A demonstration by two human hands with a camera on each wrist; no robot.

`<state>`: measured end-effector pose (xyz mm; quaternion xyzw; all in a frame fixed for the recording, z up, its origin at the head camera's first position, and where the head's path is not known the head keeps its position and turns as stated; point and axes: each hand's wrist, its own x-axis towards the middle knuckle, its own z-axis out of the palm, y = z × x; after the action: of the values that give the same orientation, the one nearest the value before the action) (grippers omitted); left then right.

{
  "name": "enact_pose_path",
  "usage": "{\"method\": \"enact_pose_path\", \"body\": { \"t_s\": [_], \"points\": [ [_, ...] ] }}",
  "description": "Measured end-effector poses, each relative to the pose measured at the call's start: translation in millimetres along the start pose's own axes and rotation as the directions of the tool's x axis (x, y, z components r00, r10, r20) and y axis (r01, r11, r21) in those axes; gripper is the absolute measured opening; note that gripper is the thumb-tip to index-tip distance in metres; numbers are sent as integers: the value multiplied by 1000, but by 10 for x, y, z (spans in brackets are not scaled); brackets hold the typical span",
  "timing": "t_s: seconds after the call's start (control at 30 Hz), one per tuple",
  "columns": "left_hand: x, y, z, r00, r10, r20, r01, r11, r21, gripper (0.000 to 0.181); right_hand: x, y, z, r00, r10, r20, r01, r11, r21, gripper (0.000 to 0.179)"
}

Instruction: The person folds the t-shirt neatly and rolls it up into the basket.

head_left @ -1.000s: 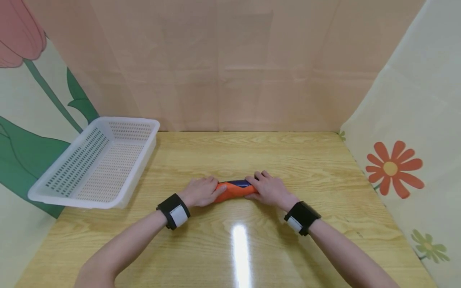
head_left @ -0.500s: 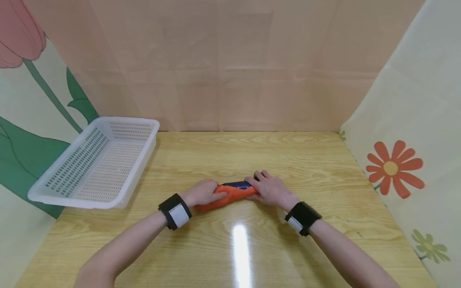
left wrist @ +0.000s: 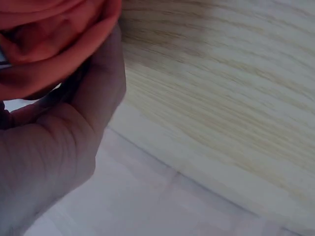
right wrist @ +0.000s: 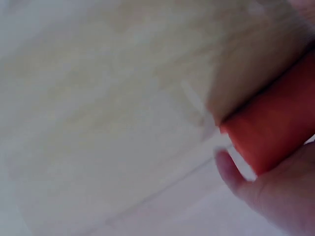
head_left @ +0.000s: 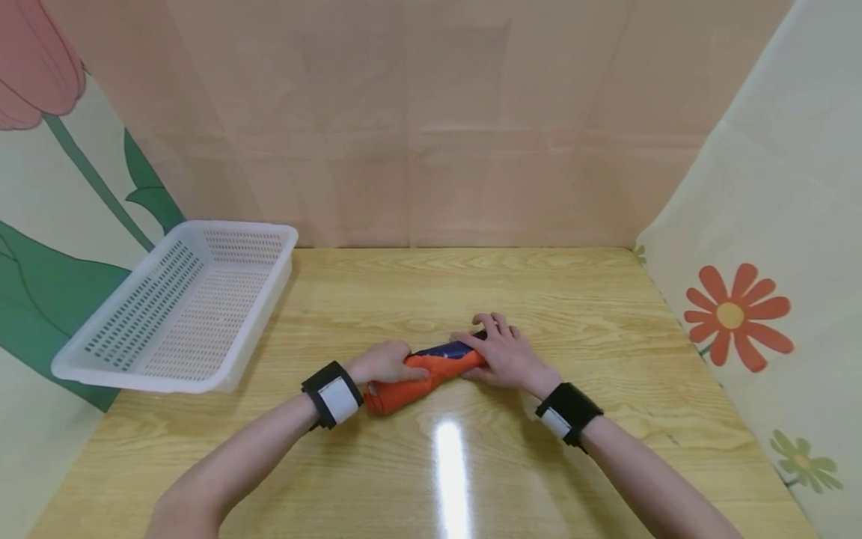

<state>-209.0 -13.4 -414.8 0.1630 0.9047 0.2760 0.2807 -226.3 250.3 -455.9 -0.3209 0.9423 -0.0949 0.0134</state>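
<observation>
A rolled-up cloth (head_left: 400,394), orange with a dark blue strip along its top, lies slantwise on the table between my hands. My left hand (head_left: 384,363) grips it near its left end, thumb laid along the near side. Around its right end, my right hand (head_left: 508,361) holds on with the thumb in front and fingers over the back. Loose spiral layers of the cloth (left wrist: 64,69) show at the left end in the left wrist view. In the right wrist view the cloth's right end (right wrist: 270,130) is a smooth orange tube above a hand.
A white perforated plastic basket (head_left: 249,329) stands at the left on the wooden table (head_left: 552,292). A plain peach cloth hangs behind the table. Flower-printed sheets (head_left: 761,217) border both sides. Both wrists carry black straps.
The cloth roll has turned, its left end swinging nearer to me and out past my left hand. My left hand has shifted slightly right and nearer; the right fingers have lifted and spread a little.
</observation>
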Motion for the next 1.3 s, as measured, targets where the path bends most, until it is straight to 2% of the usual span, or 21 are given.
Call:
{"method": "enact_pose_path", "body": {
  "t_s": [0.1, 0.2, 0.27, 0.33, 0.37, 0.47, 0.53, 0.57, 0.67, 0.77, 0.83, 0.9, 0.93, 0.97, 1.1, 1.3],
  "points": [
    [-14, -2, 4, 999, 15, 36, -13, 997, -77, 31, -13, -9, 30, 998, 65, -27, -63, 996, 66, 74],
    [-25, -22, 19, 997, 51, 60, -41, 987, -158, 32, -28, -37, 39, 981, 186, -55, -172, 965, 196, 84],
    [-31, -43, 37, 996, 67, 61, -54, 978, -201, 34, -33, -61, 33, 958, 280, -68, -246, 918, 310, 88],
    [-35, -60, 54, 995, 82, 58, -67, 972, -227, 37, -41, -84, 17, 931, 359, -59, -303, 854, 423, 90],
    [-37, -67, 62, 995, 86, 54, -71, 970, -234, 38, -47, -94, 9, 918, 394, -35, -330, 812, 482, 89],
    [-47, -76, 80, 995, 95, 40, -83, 967, -240, 42, -72, -120, -29, 894, 442, 74, -379, 658, 650, 85],
    [-59, -71, 85, 995, 93, 29, -83, 967, -241, 43, -77, -139, -64, 888, 431, 162, -395, 530, 750, 88],
    [-66, -66, 87, 996, 91, 23, -83, 967, -239, 42, -73, -153, -86, 880, 428, 206, -406, 452, 795, 90],
    [-86, -47, 97, 996, 85, 28, -77, 969, -234, 37, -28, -197, -150, 874, 385, 297, -401, 222, 889, 99],
    [-103, -40, 114, 996, 79, 41, -67, 967, -247, 31, 40, -249, -184, 843, 371, 389, -418, -4, 909, 101],
    [-111, -47, 125, 996, 78, 48, -63, 964, -258, 28, 79, -273, -186, 822, 362, 440, -430, -114, 896, 100],
    [-115, -58, 134, 995, 81, 53, -63, 957, -283, 27, 119, -299, -175, 801, 370, 471, -427, -199, 882, 99],
    [-116, -64, 138, 995, 85, 55, -65, 954, -292, 27, 140, -310, -165, 796, 368, 480, -420, -235, 877, 99],
    [-115, -69, 140, 994, 93, 62, -70, 950, -306, 27, 162, -320, -156, 792, 369, 486, -411, -266, 872, 99],
    [-113, -81, 155, 987, 133, 92, -93, 932, -352, 33, 237, -362, -135, 781, 376, 499, -395, -322, 861, 102],
    [-143, -69, 159, 979, 172, 109, -121, 921, -371, 39, 320, -396, -119, 768, 394, 505, -403, -315, 859, 102]
  ]
}}
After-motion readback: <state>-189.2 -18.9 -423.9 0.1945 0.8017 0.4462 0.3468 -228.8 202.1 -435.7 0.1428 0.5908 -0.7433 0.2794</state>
